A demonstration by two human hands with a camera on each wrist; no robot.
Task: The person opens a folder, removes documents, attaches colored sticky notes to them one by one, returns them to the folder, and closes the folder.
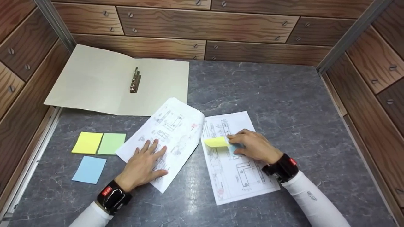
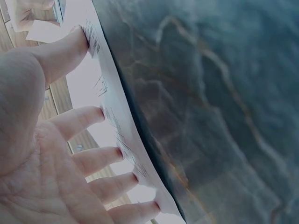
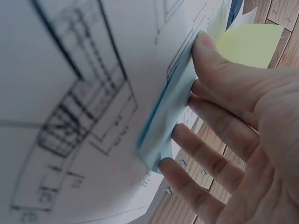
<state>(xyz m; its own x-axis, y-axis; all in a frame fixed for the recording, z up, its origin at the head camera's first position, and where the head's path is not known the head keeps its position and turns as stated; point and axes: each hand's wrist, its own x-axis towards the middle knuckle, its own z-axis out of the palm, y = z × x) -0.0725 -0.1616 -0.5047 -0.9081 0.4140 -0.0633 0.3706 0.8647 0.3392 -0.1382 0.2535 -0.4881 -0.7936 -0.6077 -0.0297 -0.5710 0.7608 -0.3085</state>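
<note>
My left hand (image 1: 142,167) rests with spread fingers on a printed drawing sheet (image 1: 180,126), whose far right corner curls up. In the left wrist view its fingertips touch that paper's edge. On a second drawing sheet (image 1: 243,189), my right hand (image 1: 257,146) presses a blue sticky note (image 1: 235,148) with its fingertips. The right wrist view shows the thumb and fingers along the blue note (image 3: 175,105), which partly lifts off the paper. Beside it, a yellow sticky note (image 1: 216,142) lies on the same sheet with its free end bent up.
Yellow (image 1: 87,142), green (image 1: 112,143) and blue (image 1: 89,169) sticky notes lie at the left. Behind them is an open beige folder (image 1: 91,75) with a metal clip (image 1: 135,81). Wood-patterned walls (image 1: 205,25) enclose the grey marbled table (image 1: 284,94) on three sides.
</note>
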